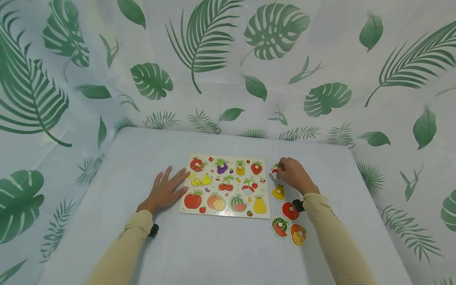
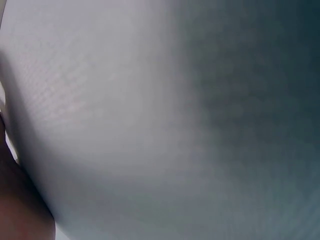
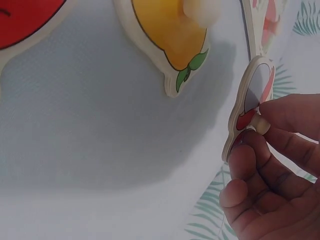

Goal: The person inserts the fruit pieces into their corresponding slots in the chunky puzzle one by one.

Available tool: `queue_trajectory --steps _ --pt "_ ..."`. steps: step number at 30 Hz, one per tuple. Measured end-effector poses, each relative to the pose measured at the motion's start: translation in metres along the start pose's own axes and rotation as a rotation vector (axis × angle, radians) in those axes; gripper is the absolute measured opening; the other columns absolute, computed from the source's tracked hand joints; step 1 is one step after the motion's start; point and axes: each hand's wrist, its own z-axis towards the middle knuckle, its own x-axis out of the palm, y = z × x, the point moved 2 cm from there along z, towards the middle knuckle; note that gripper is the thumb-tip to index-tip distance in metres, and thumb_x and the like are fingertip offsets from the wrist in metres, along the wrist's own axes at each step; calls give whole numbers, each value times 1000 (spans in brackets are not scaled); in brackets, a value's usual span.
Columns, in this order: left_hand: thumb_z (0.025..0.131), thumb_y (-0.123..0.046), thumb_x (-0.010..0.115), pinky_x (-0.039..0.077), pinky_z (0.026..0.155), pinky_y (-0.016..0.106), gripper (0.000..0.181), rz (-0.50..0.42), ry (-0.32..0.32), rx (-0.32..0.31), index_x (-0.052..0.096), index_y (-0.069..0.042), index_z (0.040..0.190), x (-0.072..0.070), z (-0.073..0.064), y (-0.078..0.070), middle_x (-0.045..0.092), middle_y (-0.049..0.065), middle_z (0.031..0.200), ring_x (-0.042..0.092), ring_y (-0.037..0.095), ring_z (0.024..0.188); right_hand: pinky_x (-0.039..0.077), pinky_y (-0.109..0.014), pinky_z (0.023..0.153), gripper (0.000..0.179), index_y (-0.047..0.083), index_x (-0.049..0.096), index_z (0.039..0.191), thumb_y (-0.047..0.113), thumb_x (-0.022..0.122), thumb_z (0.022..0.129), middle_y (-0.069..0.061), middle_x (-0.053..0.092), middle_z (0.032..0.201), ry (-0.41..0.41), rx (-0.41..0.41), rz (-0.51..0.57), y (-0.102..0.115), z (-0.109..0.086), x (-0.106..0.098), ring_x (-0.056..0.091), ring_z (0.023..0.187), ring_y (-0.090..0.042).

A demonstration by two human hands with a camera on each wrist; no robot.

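Right of the fruit puzzle board [image 1: 238, 214], the right hand [image 1: 294, 174] pinched a red-and-white fruit piece [image 3: 255, 90] by its knob [image 3: 260, 124]; the left hand [image 1: 165, 193], fingers spread, touched the board's left edge.

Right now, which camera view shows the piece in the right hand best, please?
The right wrist view, because the piece shows close up. The head view shows it small, partly hidden; the left wrist, nothing.

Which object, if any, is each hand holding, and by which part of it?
The right hand pinches a partly red puzzle piece by the knob on its face. The left hand holds nothing, lying at the edge of the puzzle board.
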Motion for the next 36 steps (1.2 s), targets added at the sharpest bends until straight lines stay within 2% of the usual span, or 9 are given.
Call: queue_trajectory --steps 9,14,17,25,31,36 --pt "108 -49 58 -6 126 67 69 -24 3 1 39 -21 168 0 -3 -3 27 9 176 0 46 162 58 -43 79 11 -4 68 106 5 68 100 -13 65 94 -11 -36 8 7 -7 6 59 84 -29" --pt "108 -49 57 -6 126 67 69 -21 8 -5 38 -21 168 0 -3 -2 26 9 176 -1 45 162 55 -37 71 9 -3 69 105 4 69 99 -10 63 90 -31 -107 5 20 -9 16 57 78 -26" --pt "108 -49 57 -7 126 66 69 -14 7 -13 38 -22 169 -1 -4 -2 26 9 176 -2 45 162 52 -36 67 7 -1 69 103 4 69 99 -8 60 88 -14 -164 -2 31 -10 24 55 76 -23" --pt "108 -49 57 -7 125 66 69 -42 9 -15 38 -21 169 -2 -4 -7 26 10 176 -2 45 162 51 -36 72 6 2 68 102 5 72 99 -4 58 89 35 -260 -36 63 -17 41 54 79 -21" --pt "108 -49 57 -8 126 65 69 -23 1 -10 38 -21 169 0 -4 -5 26 9 176 -2 45 162 47 -32 68 8 6 65 96 6 72 99 -1 54 83 73 -287 -55 72 -21 52 51 76 -18" --pt "108 -49 57 -8 126 65 69 -14 -2 -5 37 -22 169 -1 -2 -2 25 8 177 -3 44 162 43 -30 64 11 7 63 92 5 71 99 -1 50 78 68 -327 -47 77 -21 58 49 72 -17"
